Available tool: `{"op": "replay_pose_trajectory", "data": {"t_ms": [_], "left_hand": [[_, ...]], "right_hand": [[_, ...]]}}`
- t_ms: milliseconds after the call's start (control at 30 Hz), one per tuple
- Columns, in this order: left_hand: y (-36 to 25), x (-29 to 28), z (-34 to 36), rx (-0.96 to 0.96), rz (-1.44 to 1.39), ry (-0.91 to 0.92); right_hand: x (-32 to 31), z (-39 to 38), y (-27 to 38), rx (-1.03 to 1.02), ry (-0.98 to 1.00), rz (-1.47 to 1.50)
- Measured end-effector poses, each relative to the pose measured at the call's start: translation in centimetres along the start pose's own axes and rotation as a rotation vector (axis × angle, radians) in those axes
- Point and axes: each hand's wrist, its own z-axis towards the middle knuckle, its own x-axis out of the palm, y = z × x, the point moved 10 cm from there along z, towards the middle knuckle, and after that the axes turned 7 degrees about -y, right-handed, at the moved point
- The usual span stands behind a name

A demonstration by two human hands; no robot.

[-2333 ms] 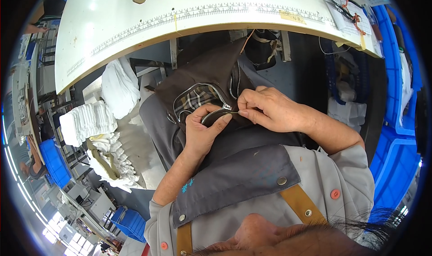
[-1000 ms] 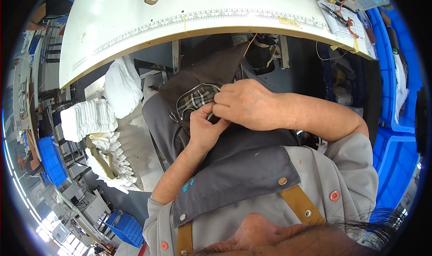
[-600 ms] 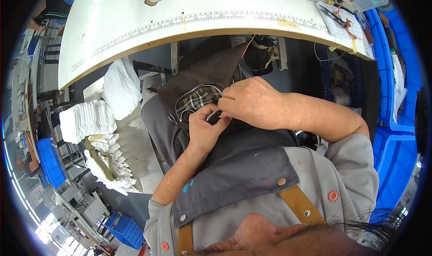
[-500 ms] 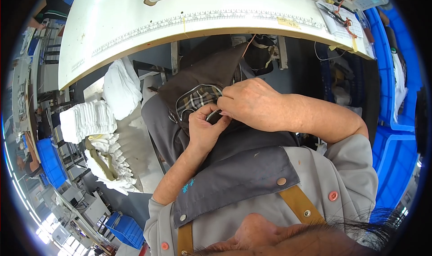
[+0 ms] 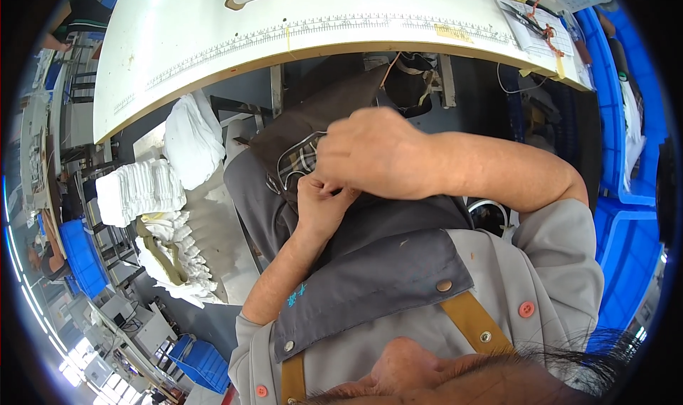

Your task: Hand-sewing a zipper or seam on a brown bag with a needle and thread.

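A dark brown garment (image 5: 299,124) with a zipper lies over my lap, below the table edge. Plaid lining (image 5: 297,160) shows in its opening, edged with pale piping. My left hand (image 5: 324,204) is closed in a pinch on the garment's edge. Just above and to the right, my right hand (image 5: 380,152) is closed with the fingers curled, its back toward me and slightly blurred. It covers the zipper teeth, and what its fingers grip is hidden.
A white worktable (image 5: 192,42) with a printed ruler runs along the far side. Scissors (image 5: 523,21) lie on papers at its right. Folded white cloth (image 5: 139,192) is stacked on a metal surface at left. Blue bins (image 5: 619,248) stand at right.
My right hand has shifted left and slightly up, turning its back over the opening. The zipper teeth that showed between my hands are now covered. My left hand has barely moved.
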Motion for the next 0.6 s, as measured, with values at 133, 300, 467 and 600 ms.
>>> {"op": "replay_pose_trajectory", "data": {"t_ms": [133,300,467,600], "left_hand": [[1.0,0.1,0.2,-0.091,0.122,0.048],[1.3,0.1,0.5,-0.1,0.056,0.062],[0.9,0.5,0.5,-0.039,0.02,0.075],[-0.4,0.4,0.1,0.091,0.101,-0.057]], "right_hand": [[0.2,-1.8,-1.5,0.092,0.125,-0.182],[1.2,-2.8,-1.3,0.183,0.228,-0.154],[1.9,-2.6,-1.1,0.046,0.177,-0.001],[0.0,1.5,0.4,0.018,0.057,0.029]]}}
